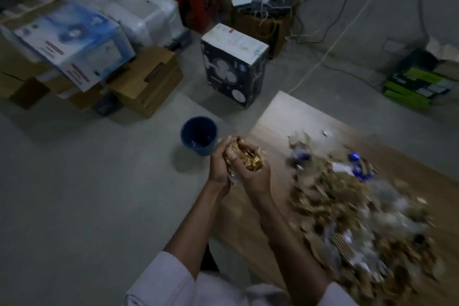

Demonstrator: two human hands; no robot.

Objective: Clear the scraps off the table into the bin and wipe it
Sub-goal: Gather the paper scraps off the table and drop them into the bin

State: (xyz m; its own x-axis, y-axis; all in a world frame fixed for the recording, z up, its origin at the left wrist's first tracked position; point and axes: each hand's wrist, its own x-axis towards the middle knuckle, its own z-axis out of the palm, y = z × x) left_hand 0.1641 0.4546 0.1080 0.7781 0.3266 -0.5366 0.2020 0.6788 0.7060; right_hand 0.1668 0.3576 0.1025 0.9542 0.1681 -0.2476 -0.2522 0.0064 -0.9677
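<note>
Centrally, the fingers [223,149] of the left hand [219,169] and right hand [255,176] curl together round a handful of scraps [248,158], just beside the blue bin [198,135] and short of its rim. These scraps, torn brown card, gold foil and clear film, look light, loose and spill-prone, so are best cupped from beneath. Farther from the bin, the main heap [347,206] covers the wooden bench [280,112].

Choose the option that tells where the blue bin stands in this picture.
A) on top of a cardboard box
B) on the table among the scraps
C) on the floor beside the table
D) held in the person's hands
C: the blue bin stands on the grey floor off the edge of the wooden table, just past the left hand and right hand, which cup a handful of scraps.
</note>
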